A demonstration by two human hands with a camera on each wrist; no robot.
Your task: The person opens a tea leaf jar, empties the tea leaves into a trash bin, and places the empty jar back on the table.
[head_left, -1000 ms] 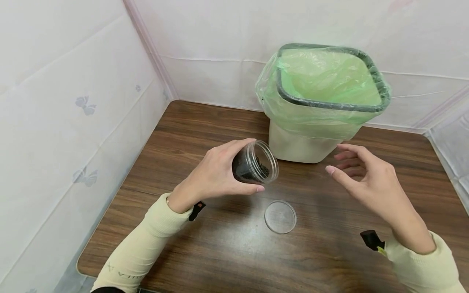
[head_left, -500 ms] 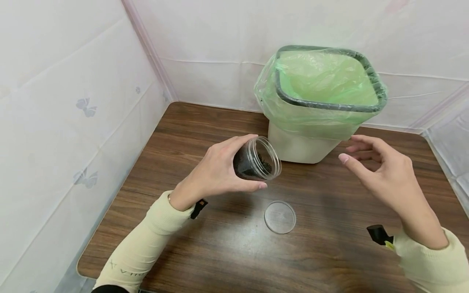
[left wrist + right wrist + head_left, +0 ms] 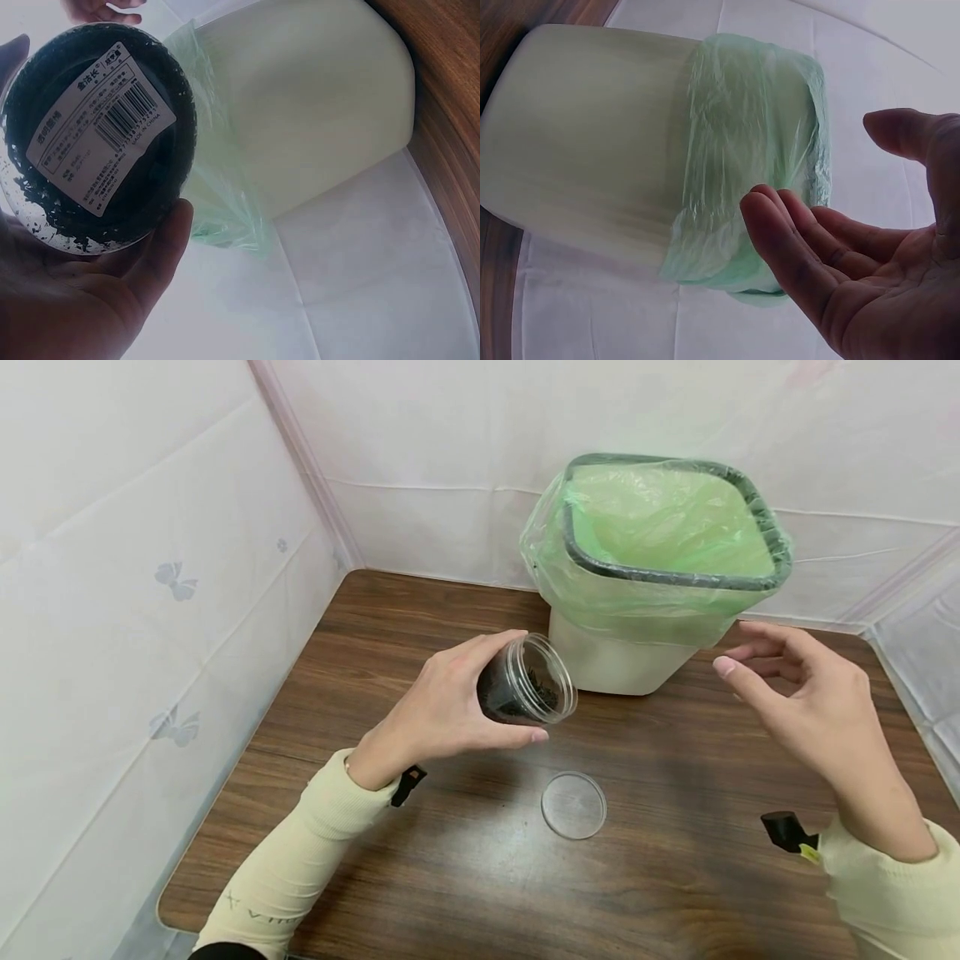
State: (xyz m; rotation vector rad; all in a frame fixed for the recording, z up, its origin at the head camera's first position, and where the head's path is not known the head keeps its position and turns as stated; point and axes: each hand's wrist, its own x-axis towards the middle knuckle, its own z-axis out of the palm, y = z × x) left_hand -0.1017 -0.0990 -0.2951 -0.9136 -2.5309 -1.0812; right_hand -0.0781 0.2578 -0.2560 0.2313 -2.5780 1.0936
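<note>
As the left hand (image 3: 453, 702) grips a jar (image 3: 517, 689), right hand (image 3: 821, 697) relaxed, a bin (image 3: 615, 660) stands beyond, lid (image 3: 573, 805) nearer

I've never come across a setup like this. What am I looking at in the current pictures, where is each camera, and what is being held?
There is no machine: a person works with two bare hands. The widest picture comes from a camera on the head, looking forward and down; the other two come from cameras on the wrists.

The left hand holds a clear, round, lidless jar, tilted, with loose dark bits inside. The left wrist view shows the white barcode label on its base. The right hand is near the bin and holds nothing.

On the dark brown wood-grain table lie a clear, flat, round disc, perhaps the jar's lid, and, standing behind it, a pale bin lined with a translucent green bag.
</note>
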